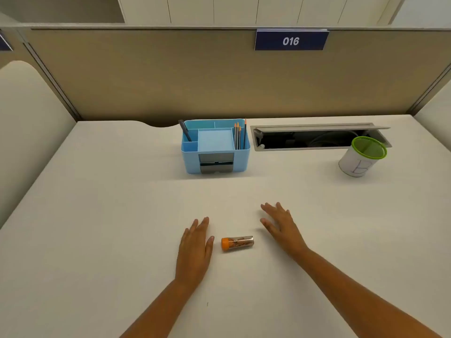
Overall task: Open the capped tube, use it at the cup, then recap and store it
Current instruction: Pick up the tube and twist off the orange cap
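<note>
A small clear tube [240, 242] with an orange cap on its left end lies on its side on the white desk, with something orange-brown inside. My left hand [195, 250] rests flat just left of the cap, fingers out, holding nothing. My right hand [280, 225] hovers open a little to the right of the tube and beyond it, not touching it. A white cup [356, 164] with a green rim and a handwritten mark stands at the far right of the desk.
A light blue desk organiser [216, 147] with pencils, a pen and a small drawer stands at the back centre. An open cable tray [317, 139] with a raised lid lies behind the cup. A beige partition [170, 76] closes off the back, with side panels at both ends.
</note>
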The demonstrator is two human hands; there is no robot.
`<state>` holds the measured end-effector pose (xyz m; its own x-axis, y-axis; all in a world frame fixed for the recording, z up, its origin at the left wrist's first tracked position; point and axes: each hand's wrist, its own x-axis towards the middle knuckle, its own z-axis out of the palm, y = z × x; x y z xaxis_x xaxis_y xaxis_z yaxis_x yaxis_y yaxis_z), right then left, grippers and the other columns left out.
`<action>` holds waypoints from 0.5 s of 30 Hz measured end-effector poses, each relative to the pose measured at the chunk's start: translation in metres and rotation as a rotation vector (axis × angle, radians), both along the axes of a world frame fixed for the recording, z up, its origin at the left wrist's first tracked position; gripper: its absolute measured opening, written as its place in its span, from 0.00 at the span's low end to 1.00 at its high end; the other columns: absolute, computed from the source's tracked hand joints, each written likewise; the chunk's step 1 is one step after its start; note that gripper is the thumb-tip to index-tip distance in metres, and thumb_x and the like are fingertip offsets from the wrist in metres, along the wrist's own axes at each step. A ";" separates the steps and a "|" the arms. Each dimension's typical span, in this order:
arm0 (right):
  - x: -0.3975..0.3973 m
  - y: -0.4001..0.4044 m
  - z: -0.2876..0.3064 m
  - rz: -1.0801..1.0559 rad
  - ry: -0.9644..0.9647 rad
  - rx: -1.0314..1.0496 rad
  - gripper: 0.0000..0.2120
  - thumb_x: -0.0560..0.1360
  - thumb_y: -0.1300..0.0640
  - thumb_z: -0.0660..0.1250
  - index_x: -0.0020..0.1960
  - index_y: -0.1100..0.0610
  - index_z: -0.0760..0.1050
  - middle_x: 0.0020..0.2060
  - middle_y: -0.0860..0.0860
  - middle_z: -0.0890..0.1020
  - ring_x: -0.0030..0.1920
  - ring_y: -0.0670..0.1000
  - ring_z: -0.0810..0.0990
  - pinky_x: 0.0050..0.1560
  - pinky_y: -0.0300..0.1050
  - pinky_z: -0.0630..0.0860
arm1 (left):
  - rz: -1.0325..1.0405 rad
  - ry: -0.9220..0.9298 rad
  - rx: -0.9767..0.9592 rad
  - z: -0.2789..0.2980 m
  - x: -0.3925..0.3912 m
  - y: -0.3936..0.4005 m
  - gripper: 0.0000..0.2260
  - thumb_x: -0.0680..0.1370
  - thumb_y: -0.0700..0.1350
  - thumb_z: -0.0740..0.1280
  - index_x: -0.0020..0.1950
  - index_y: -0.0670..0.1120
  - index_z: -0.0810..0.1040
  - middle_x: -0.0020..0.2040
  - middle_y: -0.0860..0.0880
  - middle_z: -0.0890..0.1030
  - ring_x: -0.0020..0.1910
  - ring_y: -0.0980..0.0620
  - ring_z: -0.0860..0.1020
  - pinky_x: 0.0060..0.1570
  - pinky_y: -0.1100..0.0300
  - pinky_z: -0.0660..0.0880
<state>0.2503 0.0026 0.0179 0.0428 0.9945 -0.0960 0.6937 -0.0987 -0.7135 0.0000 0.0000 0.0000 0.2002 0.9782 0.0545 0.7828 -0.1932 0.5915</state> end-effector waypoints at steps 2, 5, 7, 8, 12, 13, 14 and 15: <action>-0.002 -0.008 0.002 -0.027 0.177 -0.018 0.19 0.78 0.48 0.60 0.67 0.39 0.63 0.68 0.40 0.65 0.73 0.42 0.55 0.72 0.41 0.44 | -0.064 0.003 0.033 0.000 -0.001 -0.006 0.22 0.79 0.52 0.56 0.72 0.49 0.60 0.71 0.49 0.68 0.72 0.53 0.60 0.71 0.61 0.48; -0.018 -0.022 0.001 0.022 0.222 0.026 0.20 0.76 0.51 0.65 0.64 0.38 0.63 0.65 0.38 0.67 0.69 0.41 0.62 0.73 0.40 0.51 | -0.185 0.068 0.070 0.003 0.004 -0.018 0.28 0.76 0.62 0.54 0.70 0.47 0.64 0.67 0.49 0.72 0.68 0.52 0.68 0.70 0.60 0.50; -0.031 -0.028 -0.001 0.118 0.166 0.050 0.23 0.74 0.52 0.68 0.65 0.41 0.64 0.65 0.39 0.68 0.68 0.42 0.65 0.72 0.40 0.57 | -0.191 0.064 0.096 0.003 0.009 -0.021 0.28 0.75 0.62 0.56 0.68 0.46 0.67 0.65 0.49 0.75 0.65 0.51 0.71 0.70 0.55 0.56; -0.036 -0.030 -0.004 0.178 0.120 0.062 0.24 0.73 0.51 0.69 0.65 0.41 0.65 0.65 0.39 0.68 0.68 0.42 0.65 0.71 0.38 0.58 | -0.178 0.057 0.100 0.003 0.010 -0.020 0.27 0.75 0.60 0.59 0.68 0.45 0.67 0.64 0.49 0.75 0.65 0.51 0.71 0.70 0.53 0.58; -0.051 -0.034 -0.011 0.228 0.045 0.077 0.23 0.73 0.54 0.69 0.67 0.49 0.71 0.63 0.40 0.70 0.65 0.42 0.67 0.65 0.25 0.55 | -0.110 -0.019 0.048 0.008 0.017 -0.019 0.17 0.74 0.47 0.67 0.62 0.46 0.74 0.58 0.47 0.79 0.61 0.46 0.75 0.62 0.57 0.64; -0.052 -0.033 -0.012 0.217 0.040 0.070 0.22 0.73 0.55 0.69 0.66 0.50 0.72 0.63 0.41 0.72 0.65 0.43 0.68 0.64 0.24 0.54 | -0.113 -0.023 0.035 0.011 0.019 -0.018 0.15 0.74 0.46 0.66 0.61 0.46 0.75 0.56 0.47 0.80 0.58 0.47 0.76 0.59 0.59 0.65; -0.051 -0.032 -0.010 0.208 0.039 0.060 0.21 0.74 0.56 0.68 0.65 0.51 0.72 0.62 0.44 0.74 0.64 0.44 0.69 0.63 0.23 0.55 | -0.122 -0.033 0.030 0.014 0.019 -0.018 0.14 0.75 0.46 0.66 0.60 0.47 0.75 0.56 0.48 0.80 0.57 0.48 0.76 0.58 0.61 0.65; -0.050 -0.031 -0.008 0.202 0.046 0.037 0.20 0.74 0.56 0.68 0.65 0.51 0.73 0.61 0.45 0.76 0.63 0.44 0.70 0.62 0.23 0.57 | -0.129 -0.054 0.014 0.017 0.020 -0.018 0.14 0.75 0.45 0.65 0.61 0.47 0.75 0.56 0.49 0.80 0.56 0.49 0.75 0.57 0.62 0.66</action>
<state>0.2001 -0.0282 0.0101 -0.1616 0.9853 -0.0562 0.6631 0.0663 -0.7456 0.0199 -0.0177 0.0170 0.3210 0.9435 0.0818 0.7179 -0.2987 0.6288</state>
